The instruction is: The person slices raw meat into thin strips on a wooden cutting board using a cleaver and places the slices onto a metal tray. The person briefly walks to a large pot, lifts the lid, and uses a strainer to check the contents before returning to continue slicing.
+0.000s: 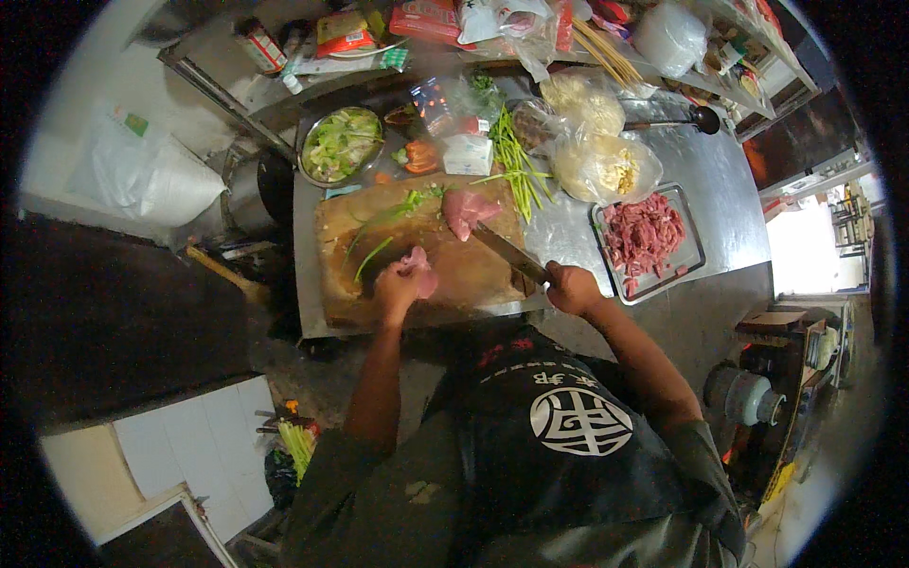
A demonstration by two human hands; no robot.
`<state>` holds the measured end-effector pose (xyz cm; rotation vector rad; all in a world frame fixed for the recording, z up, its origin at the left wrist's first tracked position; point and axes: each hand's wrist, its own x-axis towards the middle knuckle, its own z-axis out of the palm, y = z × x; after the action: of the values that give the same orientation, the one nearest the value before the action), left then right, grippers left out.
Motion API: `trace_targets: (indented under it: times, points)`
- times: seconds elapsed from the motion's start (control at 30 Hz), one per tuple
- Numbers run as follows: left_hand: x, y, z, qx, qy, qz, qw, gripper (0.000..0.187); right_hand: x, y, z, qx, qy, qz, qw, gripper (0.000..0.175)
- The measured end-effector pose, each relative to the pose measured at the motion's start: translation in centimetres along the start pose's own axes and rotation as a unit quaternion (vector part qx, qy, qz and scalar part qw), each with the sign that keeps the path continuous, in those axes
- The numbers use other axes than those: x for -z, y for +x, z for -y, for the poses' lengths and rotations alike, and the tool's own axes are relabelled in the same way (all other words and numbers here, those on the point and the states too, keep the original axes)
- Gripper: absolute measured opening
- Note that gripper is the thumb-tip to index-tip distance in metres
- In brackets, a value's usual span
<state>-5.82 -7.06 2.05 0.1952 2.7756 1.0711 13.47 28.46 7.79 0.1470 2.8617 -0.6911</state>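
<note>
My right hand (572,287) grips the handle of a knife (513,255), whose blade points up and left across the right part of a wooden cutting board (454,284). The blade's far end touches or lies very near a larger lump of raw meat (469,211) at the board's upper right. Over the board's lower left, my left hand (398,287) holds a smaller piece of raw meat (425,278). Green stalks (373,259) and chopped green bits lie on the board beyond that hand. To the right, a metal tray (699,266) holds a heap of cut raw meat (645,234).
Behind the board stand a metal bowl of leafy vegetables (342,145), a tissue pack (467,155), green stems (515,167) and plastic bags of food (603,167). A ladle (703,121) lies at the back right. A loaded shelf (312,89) overhangs the counter's back.
</note>
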Motion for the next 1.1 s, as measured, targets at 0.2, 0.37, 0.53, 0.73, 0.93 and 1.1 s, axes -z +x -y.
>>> trace_targets:
  times: [0.2, 0.37, 0.53, 0.73, 0.93, 1.1]
  points:
    - [0.6, -0.3, -3.0, 0.037, 0.022, 0.018, 0.999, 0.043, -0.8, 0.7, 0.4, -0.058, -0.015, 0.046, 0.997, 0.037]
    - [0.0, -1.0, -5.9, 0.092, -0.141, 0.089, 0.982, 0.032, -2.2, 1.0, -0.6, -0.077, -0.008, 0.023, 0.997, 0.038]
    - [-3.9, -2.5, -5.0, 0.14, -0.403, 0.141, 0.894, 0.023, -2.5, 0.4, 0.5, -0.063, -0.018, 0.011, 0.998, 0.032]
    - [-9.9, -3.9, -3.9, 0.074, -0.451, 0.143, 0.878, 0.017, -3.8, -0.3, 0.3, -0.003, 0.021, -0.041, 0.999, 0.023]
    - [-12.4, -4.6, -3.0, -0.027, -0.122, 0.059, 0.99, 0.027, -3.5, -0.5, 0.7, 0.007, -0.006, -0.039, 0.999, 0.025]
    - [-8.7, -4.9, -7.1, -0.13, 0.054, 0.025, 0.99, 0.034, -3.5, -0.1, 1.1, -0.048, -0.013, -0.012, 0.999, 0.025]
